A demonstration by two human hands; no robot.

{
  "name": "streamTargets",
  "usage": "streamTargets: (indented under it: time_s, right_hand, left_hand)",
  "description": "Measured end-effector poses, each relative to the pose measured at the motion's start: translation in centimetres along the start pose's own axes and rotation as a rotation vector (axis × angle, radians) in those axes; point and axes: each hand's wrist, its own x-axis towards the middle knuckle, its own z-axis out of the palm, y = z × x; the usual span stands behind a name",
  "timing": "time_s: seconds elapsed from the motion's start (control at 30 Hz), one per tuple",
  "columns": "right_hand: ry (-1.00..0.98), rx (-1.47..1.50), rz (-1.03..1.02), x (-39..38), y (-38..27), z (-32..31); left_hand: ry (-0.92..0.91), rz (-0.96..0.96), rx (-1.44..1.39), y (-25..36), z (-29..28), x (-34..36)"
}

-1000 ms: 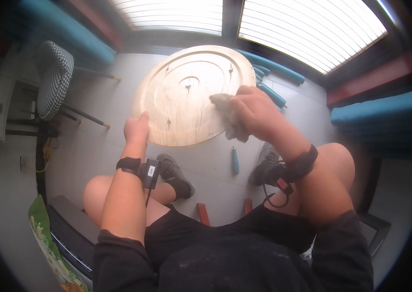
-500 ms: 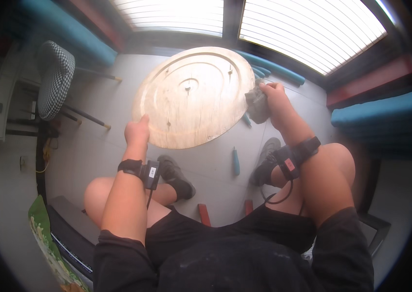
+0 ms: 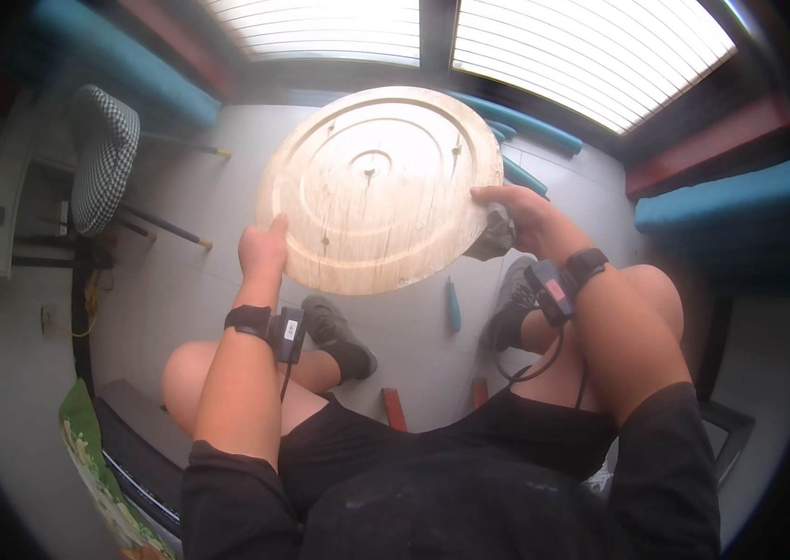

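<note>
A round, pale wooden board (image 3: 381, 210) with concentric grooves, cracks and a few dark holes hangs tilted in front of me, above the floor. My left hand (image 3: 263, 250) is closed on its left rim, thumb on the upper face and fingers hidden underneath. At the right rim, my right hand (image 3: 528, 217) is closed round a crumpled grey cloth (image 3: 493, 236). Its thumb touches the board's edge, and the cloth bunches against and below that rim. The board hides part of the cloth and the fingers.
On the floor between my shoes lies a teal-handled tool (image 3: 452, 306). Teal rolls (image 3: 544, 138) lie beyond the board by the window. A checkered stool (image 3: 107, 163) lies tipped over at left. Teal padded material (image 3: 726, 198) is at right, and red wooden legs (image 3: 394, 409) show below me.
My right hand has moved down and left with the cloth, and its thumb now reaches onto the board. The board has shifted slightly right and turned a little. My left hand keeps its hold.
</note>
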Motion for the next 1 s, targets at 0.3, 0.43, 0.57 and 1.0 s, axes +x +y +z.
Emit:
streamTargets:
  time_s: [0.3,0.43,0.57,1.0]
  right_hand:
    - [-0.087,0.189,-0.168,-1.2,0.6,0.7]
    - [-0.124,0.186,-0.288,-2.5,-1.6,2.5]
    - [-0.219,-0.015,-0.444,-4.8,-2.9,4.9]
    - [-0.105,-0.996,-0.763,-10.5,0.5,7.8]
  left_hand:
    - [0.056,0.093,-0.05,0.4,-0.4,0.3]
    - [0.037,0.057,-0.144,2.4,-1.4,0.3]
    - [-0.181,-0.204,-0.621,2.6,-1.0,0.4]
    - [-0.774,-0.419,-0.935,6.0,-0.8,-5.7]
